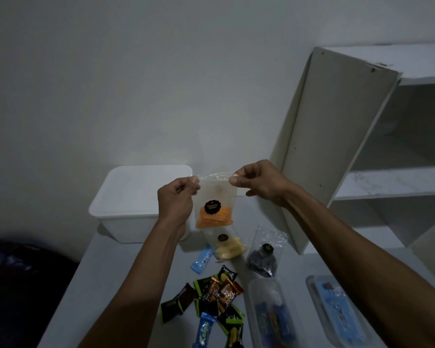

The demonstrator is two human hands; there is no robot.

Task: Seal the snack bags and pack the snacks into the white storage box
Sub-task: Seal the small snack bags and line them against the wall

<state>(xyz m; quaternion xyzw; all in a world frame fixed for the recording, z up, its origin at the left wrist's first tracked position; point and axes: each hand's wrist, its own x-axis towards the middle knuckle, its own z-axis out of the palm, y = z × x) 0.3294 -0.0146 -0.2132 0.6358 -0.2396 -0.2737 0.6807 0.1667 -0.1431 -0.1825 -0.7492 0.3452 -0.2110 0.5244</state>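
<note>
Left hand (177,197) and right hand (256,182) pinch shut the top corners of a clear plastic bag of orange chips (215,204) hanging between them; uneven pressing could leave its seal gapped.

Blue wrapper (204,330), bottom of frame: "Kalpa" in white script, last letter partly cut.
Green-black packet (227,272), top of pile: "NEXTAR", tilted.
Orange-brown packet (228,295): brand lettering, upside down, not legible.
Clear bag of orange chips (214,204): round black sticker (212,206) with two lines of orange text, too blurred to read.
</note>
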